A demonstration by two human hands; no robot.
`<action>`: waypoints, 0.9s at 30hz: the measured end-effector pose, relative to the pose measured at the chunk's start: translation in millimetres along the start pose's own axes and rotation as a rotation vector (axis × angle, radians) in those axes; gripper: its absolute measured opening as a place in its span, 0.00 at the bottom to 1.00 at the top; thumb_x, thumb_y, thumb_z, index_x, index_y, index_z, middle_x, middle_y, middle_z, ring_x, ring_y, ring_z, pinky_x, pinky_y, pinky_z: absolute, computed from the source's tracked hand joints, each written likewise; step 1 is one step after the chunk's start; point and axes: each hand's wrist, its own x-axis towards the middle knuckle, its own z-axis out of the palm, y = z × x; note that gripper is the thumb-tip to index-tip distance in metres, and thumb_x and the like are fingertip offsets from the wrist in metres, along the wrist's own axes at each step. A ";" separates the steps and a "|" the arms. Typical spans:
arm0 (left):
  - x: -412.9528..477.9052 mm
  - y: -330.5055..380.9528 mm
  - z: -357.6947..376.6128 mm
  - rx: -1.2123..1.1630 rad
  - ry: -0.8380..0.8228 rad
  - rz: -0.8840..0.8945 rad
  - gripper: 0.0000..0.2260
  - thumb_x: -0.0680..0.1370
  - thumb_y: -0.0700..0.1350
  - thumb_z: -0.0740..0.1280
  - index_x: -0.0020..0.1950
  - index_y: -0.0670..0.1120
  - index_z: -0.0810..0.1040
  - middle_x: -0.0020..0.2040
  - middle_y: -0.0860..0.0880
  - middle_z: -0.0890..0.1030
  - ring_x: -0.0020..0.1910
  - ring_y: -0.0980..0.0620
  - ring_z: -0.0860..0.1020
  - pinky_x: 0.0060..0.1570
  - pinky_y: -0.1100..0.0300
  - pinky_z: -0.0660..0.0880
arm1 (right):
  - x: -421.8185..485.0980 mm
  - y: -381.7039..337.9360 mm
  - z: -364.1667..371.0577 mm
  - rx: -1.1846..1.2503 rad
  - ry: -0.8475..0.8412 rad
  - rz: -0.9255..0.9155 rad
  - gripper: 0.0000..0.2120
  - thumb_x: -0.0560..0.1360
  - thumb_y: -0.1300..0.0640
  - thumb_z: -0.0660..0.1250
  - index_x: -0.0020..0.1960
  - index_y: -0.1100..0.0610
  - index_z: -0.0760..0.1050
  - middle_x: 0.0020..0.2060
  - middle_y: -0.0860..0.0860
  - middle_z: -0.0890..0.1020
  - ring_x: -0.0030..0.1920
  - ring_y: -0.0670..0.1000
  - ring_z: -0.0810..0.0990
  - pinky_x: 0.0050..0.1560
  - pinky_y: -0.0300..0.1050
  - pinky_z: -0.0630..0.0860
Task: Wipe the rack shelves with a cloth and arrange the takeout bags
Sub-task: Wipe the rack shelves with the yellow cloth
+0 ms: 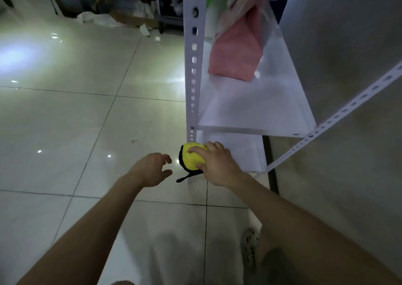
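Down at the corner of the bottom shelf [239, 152], your right hand [217, 165] clutches the yellow cloth [193, 156], seemingly soft and light, left hand [150, 169] loose and empty nearby, so grip its bulk, not the dangling trim [185, 177].

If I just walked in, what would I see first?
The bright yellow cloth jumps out: the right hand grips it at the front corner of the lowest shelf of the white rack. The left hand hovers open beside it, over the tiled floor. Higher up, a pink bag sits on the shelf above.
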 end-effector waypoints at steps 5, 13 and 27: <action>-73.7 20.6 -99.4 -0.075 -0.023 0.004 0.20 0.83 0.54 0.71 0.73 0.49 0.78 0.66 0.48 0.82 0.62 0.48 0.82 0.63 0.53 0.77 | -49.5 -57.1 -98.0 0.047 -0.045 0.097 0.26 0.83 0.48 0.65 0.79 0.39 0.65 0.68 0.51 0.72 0.71 0.58 0.67 0.67 0.56 0.69; -130.8 50.1 -236.2 -0.139 0.044 0.091 0.18 0.82 0.52 0.72 0.71 0.50 0.80 0.63 0.49 0.83 0.55 0.49 0.83 0.60 0.53 0.78 | -101.1 -119.4 -222.4 0.087 0.056 0.184 0.26 0.84 0.49 0.64 0.81 0.40 0.64 0.71 0.51 0.71 0.71 0.58 0.67 0.65 0.55 0.70; -130.4 138.5 -401.9 -0.480 0.646 0.303 0.27 0.85 0.64 0.62 0.80 0.52 0.67 0.68 0.50 0.80 0.63 0.51 0.80 0.61 0.47 0.78 | -128.1 -101.3 -387.8 0.077 0.528 0.343 0.25 0.84 0.49 0.66 0.79 0.46 0.66 0.69 0.55 0.74 0.68 0.61 0.70 0.63 0.61 0.74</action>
